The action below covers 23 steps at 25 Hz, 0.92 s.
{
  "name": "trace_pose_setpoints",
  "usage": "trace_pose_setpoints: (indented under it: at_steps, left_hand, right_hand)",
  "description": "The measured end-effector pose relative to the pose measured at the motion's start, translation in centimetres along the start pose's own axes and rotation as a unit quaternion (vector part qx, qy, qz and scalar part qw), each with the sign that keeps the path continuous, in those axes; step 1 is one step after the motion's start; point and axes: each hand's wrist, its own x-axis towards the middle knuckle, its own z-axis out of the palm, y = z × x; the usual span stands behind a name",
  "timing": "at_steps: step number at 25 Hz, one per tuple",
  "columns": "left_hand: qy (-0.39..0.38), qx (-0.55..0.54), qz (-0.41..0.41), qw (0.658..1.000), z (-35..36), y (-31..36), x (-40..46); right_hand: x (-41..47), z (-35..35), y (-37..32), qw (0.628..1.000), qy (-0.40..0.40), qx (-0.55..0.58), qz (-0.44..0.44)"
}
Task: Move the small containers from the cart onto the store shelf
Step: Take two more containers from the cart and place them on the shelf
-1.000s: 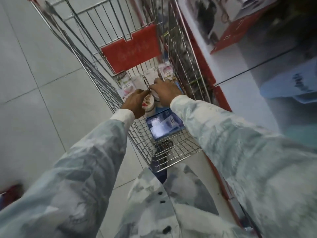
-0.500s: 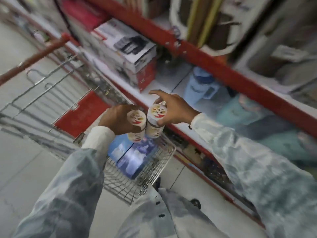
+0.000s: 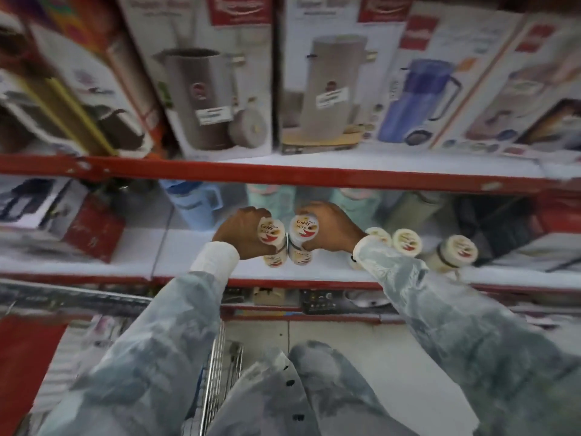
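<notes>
We had both hands over the white shelf [image 3: 176, 250] at the middle of the frame, each with a small jar. Our left hand [image 3: 243, 231] was wrapped around the left jar [image 3: 273, 239], its grip clamped on the body just below the lid, and our right hand [image 3: 333, 228] was clamped the same way on the right jar [image 3: 302, 236]. The two jars stood upright and touching, side by side, near the shelf's front edge; we could not tell whether their bases were already down on the shelf or just above it. To the right of centre, three more jars [image 3: 407, 242] sat on the same shelf, partly behind our right sleeve [image 3: 390, 269]. The cart [image 3: 217, 366] showed at the bottom of the frame, left of centre, below the shelf. We judged the main risk to be the release: the jars were tall and narrow and pressed together, so letting go of one unevenly could tip it into the other and send both off the front edge toward the cart or the floor. Our right sleeve lay close to the nearest standing jar, so drawing that arm back carelessly might sweep it over. The red rail [image 3: 283, 176] of the upper shelf sat just above our knuckles, and lifting the hands too high on the way out could knock them against it.
</notes>
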Motion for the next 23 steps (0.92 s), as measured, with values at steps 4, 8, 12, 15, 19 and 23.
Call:
trace_pose_setpoints:
  at_steps: [4,8,12,15,19,23]
  left_hand:
    - [-0.029,0.019,0.036,0.999,2.3,4.7,3.1]
    - [-0.031,0.026,0.029,0.999,3.6,6.0,4.2]
    - [-0.030,0.037,0.013,0.999,4.4,5.8,4.3]
    - [-0.027,0.039,-0.010,0.999,4.9,4.8,3.9]
    - [-0.027,0.039,-0.036,0.998,4.8,3.1,3.6]
    - [-0.027,0.034,-0.058,0.997,5.0,1.6,3.2]
  right_hand:
    - [-2.1,-1.8,4.7,0.999,0.018,-0.001,0.041]
    - [-2.9,-2.0,6.5,0.999,0.020,0.004,0.044]
    - [-2.4,-1.2,6.8,0.999,0.001,-0.004,0.036]
    - [-1.7,-0.1,6.3,1.000,-0.015,-0.017,0.022]
    - [-0.7,1.1,5.9,0.999,-0.037,-0.037,0.001]
    - [-0.4,2.0,6.2,0.998,-0.045,-0.051,-0.004]
